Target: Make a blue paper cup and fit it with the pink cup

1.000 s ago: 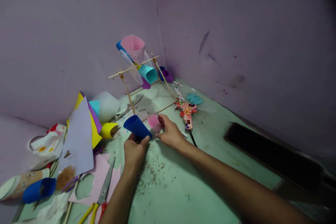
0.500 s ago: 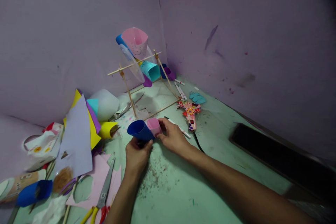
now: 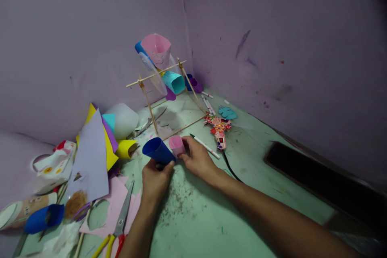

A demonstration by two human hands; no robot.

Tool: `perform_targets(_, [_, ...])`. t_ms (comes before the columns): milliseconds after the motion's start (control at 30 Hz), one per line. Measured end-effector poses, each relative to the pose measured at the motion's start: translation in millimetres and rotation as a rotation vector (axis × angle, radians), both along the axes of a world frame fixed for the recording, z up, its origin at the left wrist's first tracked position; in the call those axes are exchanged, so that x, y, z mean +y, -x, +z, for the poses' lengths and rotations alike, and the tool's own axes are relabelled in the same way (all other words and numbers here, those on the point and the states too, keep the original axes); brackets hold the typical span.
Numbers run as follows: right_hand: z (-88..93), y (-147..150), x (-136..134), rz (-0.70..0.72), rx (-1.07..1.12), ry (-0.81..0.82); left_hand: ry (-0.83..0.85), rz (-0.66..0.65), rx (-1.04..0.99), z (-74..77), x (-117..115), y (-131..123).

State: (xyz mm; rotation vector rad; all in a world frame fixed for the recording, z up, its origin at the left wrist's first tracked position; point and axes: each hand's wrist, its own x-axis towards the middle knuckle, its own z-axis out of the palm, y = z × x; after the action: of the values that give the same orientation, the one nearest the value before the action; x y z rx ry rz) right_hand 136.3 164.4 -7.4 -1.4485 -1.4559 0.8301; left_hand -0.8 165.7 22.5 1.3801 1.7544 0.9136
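Head view of a green work surface (image 3: 211,217) set in a corner between two lilac walls. The left hand (image 3: 155,179) is closing its fingers and thumb around the narrow end of a blue paper cone (image 3: 157,151), which is lying tilted with its open mouth pointing toward 10 o'clock. The right hand (image 3: 198,159) is pinching a small pink paper cup (image 3: 177,145) between thumb and fingertips, and the cup is touching the blue paper cone on its 3 o'clock side; both pieces are sitting low over the surface at the middle of the view. Taking the two hands as the centre of the dial, a white marker pen (image 3: 204,146) is lying just beside the right hand at 2 o'clock, and a patterned glue gun (image 3: 219,129) is resting a little beyond it. A wooden stick frame (image 3: 148,102) carrying a wheel of coloured paper cups (image 3: 157,48) is standing at 12 o'clock, near the wall corner. Loose coloured paper sheets (image 3: 93,153) and a yellow paper cone (image 3: 125,149) are lying at 9 o'clock. Scissors (image 3: 121,219) with yellow and red handles are lying on pink paper at 7 o'clock, and another blue paper cup (image 3: 44,217) is lying farther out at 8 o'clock. A dark flat slab (image 3: 317,181) is lying well apart at 3 o'clock.
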Motion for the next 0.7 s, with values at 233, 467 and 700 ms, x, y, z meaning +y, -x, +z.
perform_targets(233, [6.1, 6, 4, -0.059, -0.258, 0.046, 0.136, 0.011, -0.211, 26.5, -34, 27])
perform_targets(467, [8.8, 4, 4, -0.005, -0.281, 0.088, 0.349, 0.069, -0.594, 10.2, -93, 45])
perform_targets(700, [10.8, -1, -20, -0.012, -0.242, 0.035, 0.334, 0.121, -0.772, 3.2, -103, 54])
